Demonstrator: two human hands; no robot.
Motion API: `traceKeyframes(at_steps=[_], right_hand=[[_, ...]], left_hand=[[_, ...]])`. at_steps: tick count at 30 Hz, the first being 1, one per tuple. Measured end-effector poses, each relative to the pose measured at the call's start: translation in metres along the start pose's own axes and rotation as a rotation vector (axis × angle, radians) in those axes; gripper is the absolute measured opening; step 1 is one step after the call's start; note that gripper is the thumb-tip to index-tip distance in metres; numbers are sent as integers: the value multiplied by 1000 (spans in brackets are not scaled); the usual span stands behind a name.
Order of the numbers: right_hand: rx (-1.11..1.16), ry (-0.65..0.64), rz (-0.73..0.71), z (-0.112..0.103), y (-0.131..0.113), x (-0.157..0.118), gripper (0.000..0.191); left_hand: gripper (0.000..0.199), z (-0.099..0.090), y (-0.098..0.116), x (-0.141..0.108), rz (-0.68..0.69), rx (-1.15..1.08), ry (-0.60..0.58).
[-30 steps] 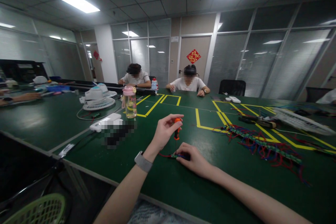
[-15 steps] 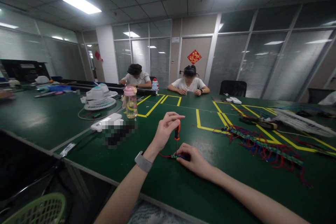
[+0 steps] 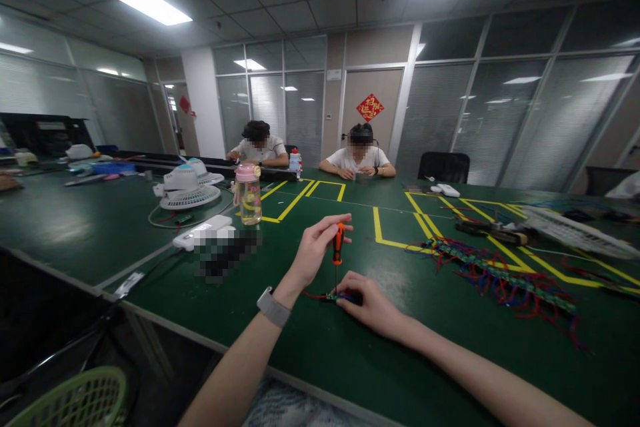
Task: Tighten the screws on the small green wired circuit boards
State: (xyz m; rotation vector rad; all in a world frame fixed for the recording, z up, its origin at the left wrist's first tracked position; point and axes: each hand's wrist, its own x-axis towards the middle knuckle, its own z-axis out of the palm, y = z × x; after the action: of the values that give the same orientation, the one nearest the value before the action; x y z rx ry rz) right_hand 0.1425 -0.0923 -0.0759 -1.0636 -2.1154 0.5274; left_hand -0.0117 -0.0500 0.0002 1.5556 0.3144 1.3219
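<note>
My left hand (image 3: 320, 245) has its fingers on the handle of an orange and black screwdriver (image 3: 339, 247), which stands upright. The screwdriver's tip meets a small green circuit board (image 3: 331, 296) lying on the green table (image 3: 300, 347). Red wire runs from the board's left side, and dark wire lies at its right. My right hand (image 3: 361, 299) rests on the table and pinches the board's right end; its fingertips partly hide that end.
At the right lies a row of green boards (image 3: 505, 277) with red and blue wires. A pink-lidded bottle (image 3: 249, 197), white fans (image 3: 189, 188) and a power strip (image 3: 200, 233) stand left. Two people (image 3: 359, 157) sit across the table.
The fingers of my left hand have shifted around the screwdriver's handle, and more of its orange top shows. My right hand has stayed on the board.
</note>
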Motion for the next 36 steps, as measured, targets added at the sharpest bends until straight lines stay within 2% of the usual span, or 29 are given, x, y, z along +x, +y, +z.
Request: traceKeyframes(at_steps=[3,7,9,13,15,19,24,29,31,34,36], right_hand=[[6,1,2,0,0,-1,13],[13,4,-11,0,-1,0,14],[18,7,-10,0,-2,0,13],[20,4,-10,-2,-4,1,15],[13,1,-7,-2,-4,2,15],[5,0,10,-1,-2,1,14],[20,2,-8,-1,-4,1,14],[24,1,-9,-2,-3,1,13],[23,1,-6,-1,-2,1,13],[24,8,-11,-1,-3,0,13],[25,10,-16,-1,-5,0,14]], left_hand=[[36,0,0,-1,-30,-2,-7],[22,-2,-1,0,67,149,68],[23,-2,-1,0,75,72,56],[32,0,-1,0,-18,-109,-11],[31,-1,-1,0,-17,-37,15],[20,-3,-2,0,77,109,85],[32,0,0,0,-26,-80,-9],[22,-3,-2,0,76,144,87],[23,-3,-2,0,82,99,82],[32,1,0,0,-7,-101,-3],[36,3,2,0,-52,-152,-26]])
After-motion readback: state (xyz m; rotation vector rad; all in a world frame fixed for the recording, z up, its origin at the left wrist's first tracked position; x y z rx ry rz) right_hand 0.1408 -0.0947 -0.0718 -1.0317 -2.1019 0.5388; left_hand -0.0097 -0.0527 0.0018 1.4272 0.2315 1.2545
